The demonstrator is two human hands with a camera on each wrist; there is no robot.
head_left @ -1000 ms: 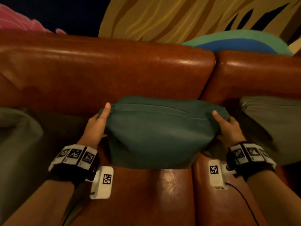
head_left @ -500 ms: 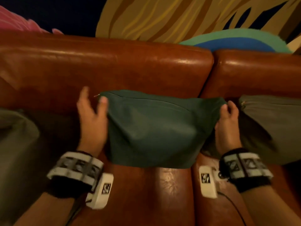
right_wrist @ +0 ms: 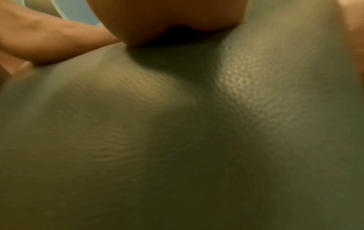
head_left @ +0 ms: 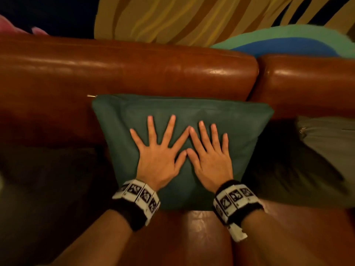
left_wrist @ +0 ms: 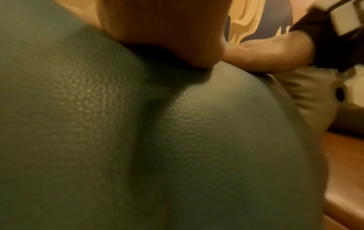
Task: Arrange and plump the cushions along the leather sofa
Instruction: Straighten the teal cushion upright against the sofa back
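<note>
A dark green leather cushion (head_left: 240,135) stands against the backrest of the brown leather sofa (head_left: 134,73), its zip edge on top. My left hand (head_left: 159,148) and right hand (head_left: 209,152) lie flat on its front face, fingers spread and straight, forefingers and thumbs touching each other. Both press into the cushion. In the left wrist view the green cushion (left_wrist: 177,147) fills the frame, dented under my left palm (left_wrist: 157,31), with the right hand (left_wrist: 265,52) beside it. The right wrist view shows the same cushion (right_wrist: 177,140) close up and blurred.
An olive cushion (head_left: 326,160) leans on the seat to the right of the green one. A darker cushion (head_left: 48,189) lies at the left in shadow. The brown seat (head_left: 192,237) shows in front. A painted wall (head_left: 192,18) rises behind the sofa.
Both hands left the cushion's upper corners and moved onto the middle of its front face, now flat and spread. The cushion stands taller and squarer against the backrest.
</note>
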